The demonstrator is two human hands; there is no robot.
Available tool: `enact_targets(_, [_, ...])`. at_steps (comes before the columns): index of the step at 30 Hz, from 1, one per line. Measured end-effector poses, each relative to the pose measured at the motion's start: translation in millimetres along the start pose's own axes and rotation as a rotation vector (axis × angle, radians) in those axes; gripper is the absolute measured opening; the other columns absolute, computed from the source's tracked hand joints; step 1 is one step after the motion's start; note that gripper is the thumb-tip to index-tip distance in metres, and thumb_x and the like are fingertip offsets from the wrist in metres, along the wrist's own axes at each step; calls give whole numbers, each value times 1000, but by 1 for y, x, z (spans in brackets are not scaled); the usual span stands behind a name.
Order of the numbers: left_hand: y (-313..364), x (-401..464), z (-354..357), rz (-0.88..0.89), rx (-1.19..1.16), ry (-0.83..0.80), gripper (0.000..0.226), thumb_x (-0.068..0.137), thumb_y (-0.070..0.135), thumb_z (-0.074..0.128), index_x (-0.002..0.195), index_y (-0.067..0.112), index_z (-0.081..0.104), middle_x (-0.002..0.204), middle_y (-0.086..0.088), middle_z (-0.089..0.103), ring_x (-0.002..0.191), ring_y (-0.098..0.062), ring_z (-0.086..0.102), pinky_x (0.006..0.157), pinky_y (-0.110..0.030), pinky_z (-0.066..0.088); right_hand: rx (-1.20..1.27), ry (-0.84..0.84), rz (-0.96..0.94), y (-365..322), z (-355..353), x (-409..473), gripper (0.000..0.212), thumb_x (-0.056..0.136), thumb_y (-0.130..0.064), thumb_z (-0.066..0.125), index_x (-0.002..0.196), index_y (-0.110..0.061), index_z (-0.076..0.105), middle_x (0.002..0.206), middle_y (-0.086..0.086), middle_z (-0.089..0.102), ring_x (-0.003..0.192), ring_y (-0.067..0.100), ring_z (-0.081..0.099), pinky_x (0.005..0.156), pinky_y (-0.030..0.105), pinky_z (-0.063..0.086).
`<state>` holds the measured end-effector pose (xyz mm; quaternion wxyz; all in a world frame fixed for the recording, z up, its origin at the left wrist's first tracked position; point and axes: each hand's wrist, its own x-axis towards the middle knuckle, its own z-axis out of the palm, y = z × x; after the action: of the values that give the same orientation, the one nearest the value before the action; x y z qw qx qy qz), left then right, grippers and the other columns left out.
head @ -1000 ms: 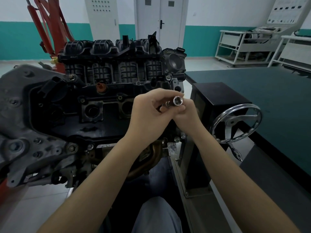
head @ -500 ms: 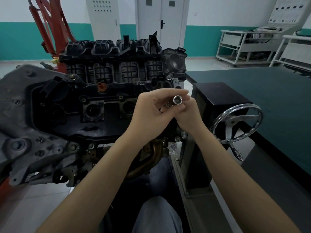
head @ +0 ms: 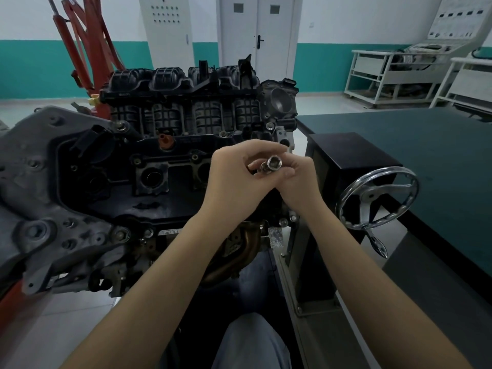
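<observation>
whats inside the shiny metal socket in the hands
The shiny metal socket shows its open end: a hollow bore, nothing visibly in it. Its back end is covered by fingers of the left hand and right hand.

A white double door (head: 255, 33) stands in the far wall (head: 32, 20), which is white above and teal below. Just left of the door rises a pale cabinet (head: 167, 30) with rows of small holes. Further left is a red steel frame (head: 87, 41), perhaps a hoist. Right of the door stand white metal racks (head: 386, 73) under a slanted display board (head: 458, 17). A pale tiled floor (head: 319, 102) runs from the door to a dark green surface (head: 426, 145). The light is even.
</observation>
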<state>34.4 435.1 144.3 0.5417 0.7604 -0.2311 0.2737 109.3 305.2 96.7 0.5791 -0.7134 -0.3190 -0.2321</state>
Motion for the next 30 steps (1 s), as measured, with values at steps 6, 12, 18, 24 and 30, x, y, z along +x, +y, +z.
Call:
enact_targets(6, [2,-1,-1,-32,-79,-49,33,79,-4,73,108,9,71,97,1,73,97,-8,69,92,-30,54,1,-53,0,-1,1,-1,25,81,1,60,101,-14,64,85,-19,67,82,-4,65,75,13,49])
enact_targets(12, [1,-1,1,-6,-20,46,30,69,4,83,97,11,74,88,5,72,87,-4,69,82,-21,55,27,-5,-2,2,2,0,29,80,8,69,101,-12,69,87,-12,71,84,6,69,76,24,55])
enact_targets(18, [0,0,-3,-39,-182,-61,34,78,-10,71,109,5,69,99,-8,73,98,-17,70,92,-37,55,47,-66,30,0,2,-1,28,83,2,61,92,-23,65,76,-27,68,79,-6,64,72,10,47])
enact_targets(24, [1,-2,2,-32,-56,65,30,66,3,85,93,9,73,88,3,73,87,-7,70,83,-26,56,53,-41,-11,2,1,0,24,81,8,67,95,-10,71,88,-7,71,85,4,68,77,17,51])
enact_targets(30, [0,-2,-1,-20,-183,-37,33,77,-10,71,106,5,69,97,-10,73,97,-18,70,91,-37,55,44,-54,24,-1,1,-2,29,84,5,60,90,-23,65,77,-24,69,78,-5,64,72,11,47])
